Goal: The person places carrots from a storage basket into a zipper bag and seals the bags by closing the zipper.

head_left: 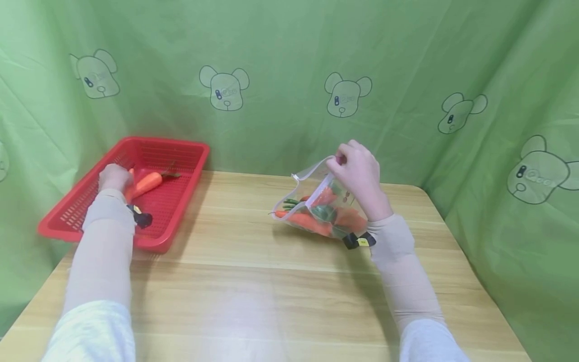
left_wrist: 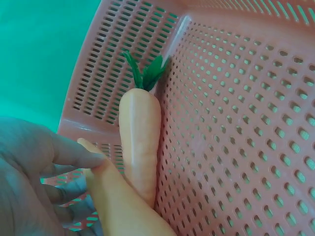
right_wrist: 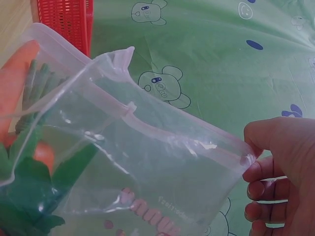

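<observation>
Inside the red basket (head_left: 167, 211), my left hand (head_left: 115, 178) pinches an orange carrot (left_wrist: 118, 196) near its thin end, thumb and fingers on either side. Beside that one lies another carrot (left_wrist: 140, 128) with green leaves at its top, along the basket floor. My right hand (head_left: 359, 168) pinches the upper corner of a clear zip bag (right_wrist: 167, 162), whose mouth gapes toward the left. Through the film show several carrots (head_left: 312, 221) and green leaves (right_wrist: 32, 191). The bag's lower part sits on the table, its held corner raised.
The wooden table (head_left: 226, 291) carries the basket at its left and the bag right of the middle. A green curtain (head_left: 280, 45) with bear-face prints hangs behind the table and along its sides. Dark wrist cameras (head_left: 142, 218) are strapped to both wrists.
</observation>
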A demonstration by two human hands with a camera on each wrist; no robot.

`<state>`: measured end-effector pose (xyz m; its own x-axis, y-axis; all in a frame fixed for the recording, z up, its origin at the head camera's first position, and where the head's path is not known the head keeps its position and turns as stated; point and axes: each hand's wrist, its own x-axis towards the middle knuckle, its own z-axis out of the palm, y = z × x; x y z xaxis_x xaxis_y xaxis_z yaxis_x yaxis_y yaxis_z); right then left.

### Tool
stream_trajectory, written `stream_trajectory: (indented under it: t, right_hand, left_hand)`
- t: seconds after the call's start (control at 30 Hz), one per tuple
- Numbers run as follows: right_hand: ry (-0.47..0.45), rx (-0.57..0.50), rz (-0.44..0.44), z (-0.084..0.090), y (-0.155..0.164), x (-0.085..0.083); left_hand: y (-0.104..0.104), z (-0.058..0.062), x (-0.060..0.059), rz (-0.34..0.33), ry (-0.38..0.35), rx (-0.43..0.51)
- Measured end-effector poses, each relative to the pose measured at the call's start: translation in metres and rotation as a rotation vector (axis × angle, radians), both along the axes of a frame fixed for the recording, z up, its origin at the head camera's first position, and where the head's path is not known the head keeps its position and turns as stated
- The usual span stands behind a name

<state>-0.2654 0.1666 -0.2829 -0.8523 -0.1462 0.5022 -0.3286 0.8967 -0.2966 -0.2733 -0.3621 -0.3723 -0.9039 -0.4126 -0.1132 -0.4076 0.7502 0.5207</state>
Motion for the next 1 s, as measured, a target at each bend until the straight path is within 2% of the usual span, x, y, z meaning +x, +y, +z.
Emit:
stream_trajectory:
  t: [0.1, 0.3, 0.67, 0.8, 1.0]
  right_hand:
    - [0.001, 0.000, 0.000, 0.001, 0.000, 0.000]
    - [0.004, -0.003, 0.002, 0.002, 0.001, 0.001]
    - [-0.001, -0.013, 0.000, 0.000, 0.001, 0.001]
    - [0.005, -0.017, -0.002, -0.001, 0.001, 0.000]
    - [0.014, -0.019, -0.002, -0.002, 0.001, -0.002]
  left_hand:
    - [0.002, 0.002, -0.002, 0.023, 0.074, 0.005]
    - [0.002, 0.005, -0.009, 0.064, 0.197, 0.108]
    - [0.004, 0.012, -0.013, 0.129, 0.293, 0.201]
    - [0.007, 0.019, -0.013, 0.172, 0.325, 0.277]
    - [0.012, 0.033, -0.012, 0.213, 0.333, 0.407]
